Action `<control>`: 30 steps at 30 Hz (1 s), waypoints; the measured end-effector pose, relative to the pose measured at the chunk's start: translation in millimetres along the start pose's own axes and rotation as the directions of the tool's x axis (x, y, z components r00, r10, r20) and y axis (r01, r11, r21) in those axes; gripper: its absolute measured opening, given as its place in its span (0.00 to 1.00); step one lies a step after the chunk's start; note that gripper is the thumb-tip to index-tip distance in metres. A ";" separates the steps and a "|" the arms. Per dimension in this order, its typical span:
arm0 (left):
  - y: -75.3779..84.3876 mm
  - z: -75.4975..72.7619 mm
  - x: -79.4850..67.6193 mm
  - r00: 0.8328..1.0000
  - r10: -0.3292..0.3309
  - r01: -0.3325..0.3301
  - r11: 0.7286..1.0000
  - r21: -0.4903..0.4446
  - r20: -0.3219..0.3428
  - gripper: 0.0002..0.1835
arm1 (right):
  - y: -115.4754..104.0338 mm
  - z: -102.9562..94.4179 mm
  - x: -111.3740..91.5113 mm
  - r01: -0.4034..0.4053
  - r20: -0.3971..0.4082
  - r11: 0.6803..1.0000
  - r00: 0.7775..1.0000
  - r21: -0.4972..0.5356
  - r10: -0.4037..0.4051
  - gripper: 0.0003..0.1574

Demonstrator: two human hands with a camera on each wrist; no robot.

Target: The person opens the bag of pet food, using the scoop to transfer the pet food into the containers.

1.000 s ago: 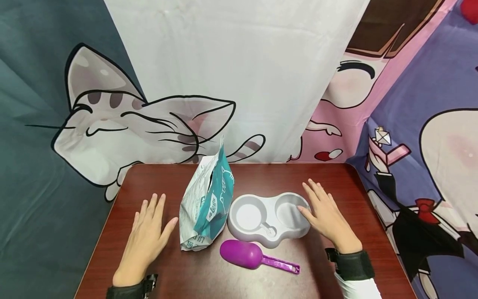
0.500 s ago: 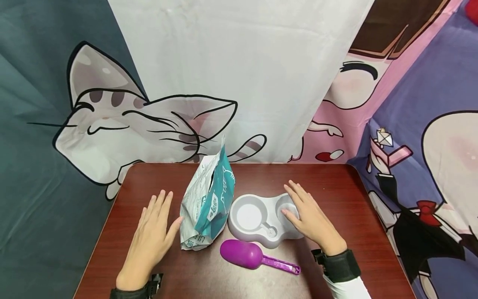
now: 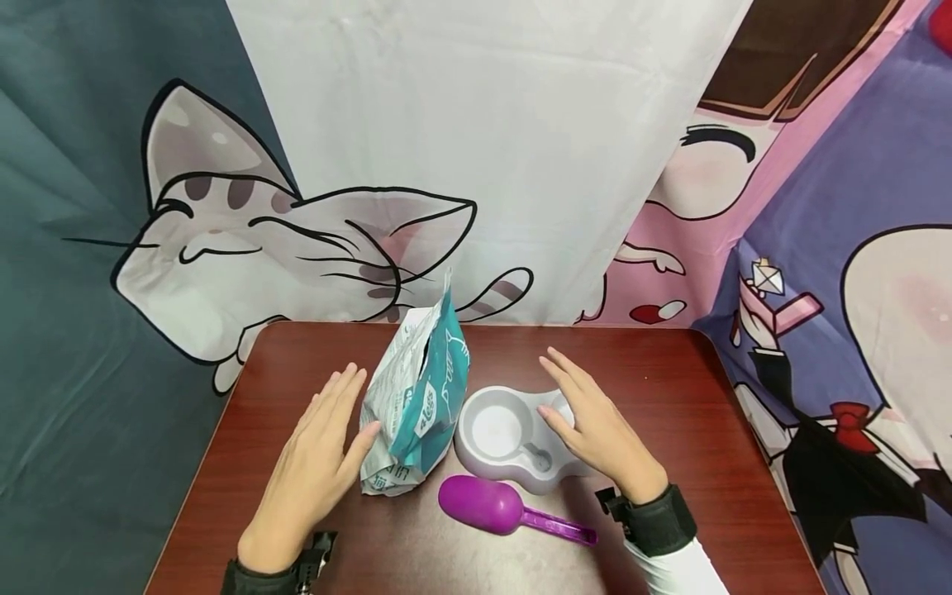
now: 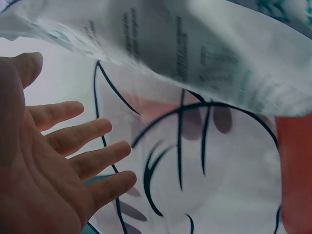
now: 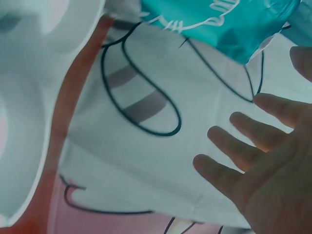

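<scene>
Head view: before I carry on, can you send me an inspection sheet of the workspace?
Surface: red-brown table, glare toward its near side.
Job's things: teal-and-white bag upright; grey double-bowl tray beside it; purple scoop lying in front of the tray.
Clutter: nothing seen.
Grips: left grip beside the bag, right grip partly hiding the tray; both fingers extended, holding nothing.
Cables: nothing seen.
Surroundings: cartoon-printed cloth behind the table.

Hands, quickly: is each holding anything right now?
Left hand: open, empty, near the bag.
Right hand: open, empty, near the grey double bowl.
</scene>
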State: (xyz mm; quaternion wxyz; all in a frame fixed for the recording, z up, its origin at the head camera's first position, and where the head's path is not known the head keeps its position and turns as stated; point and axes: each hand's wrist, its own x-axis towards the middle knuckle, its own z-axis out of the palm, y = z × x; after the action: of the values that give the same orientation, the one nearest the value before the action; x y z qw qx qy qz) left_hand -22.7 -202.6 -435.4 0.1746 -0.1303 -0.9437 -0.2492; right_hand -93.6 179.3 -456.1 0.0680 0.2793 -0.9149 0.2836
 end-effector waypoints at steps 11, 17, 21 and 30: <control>17.8 -7.2 12.9 0.999 0.047 -0.045 0.983 -0.179 0.009 0.38 | -29.0 3.3 18.2 0.061 0.073 0.987 0.995 0.149 -0.072 0.46; 25.5 -10.1 21.0 0.998 0.033 -0.019 0.960 -0.278 0.046 0.34 | -46.4 7.9 28.3 0.095 0.094 0.983 0.989 0.155 -0.110 0.44; 30.2 -10.6 25.3 0.997 -0.015 0.037 0.952 -0.303 0.074 0.31 | -58.4 8.8 34.8 0.119 0.106 0.978 0.985 0.172 -0.138 0.44; 38.0 -11.5 35.3 0.986 -0.067 0.121 0.919 -0.374 0.155 0.29 | -80.8 14.7 51.1 0.116 0.133 0.972 0.980 0.205 -0.145 0.41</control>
State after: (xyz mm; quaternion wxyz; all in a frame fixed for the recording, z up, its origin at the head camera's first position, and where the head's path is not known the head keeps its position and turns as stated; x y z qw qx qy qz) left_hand -39.0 -170.9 -396.0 0.0673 -0.1334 -0.8920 -0.4267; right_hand -91.4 91.8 -415.0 -0.0091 0.3644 -0.8645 0.3461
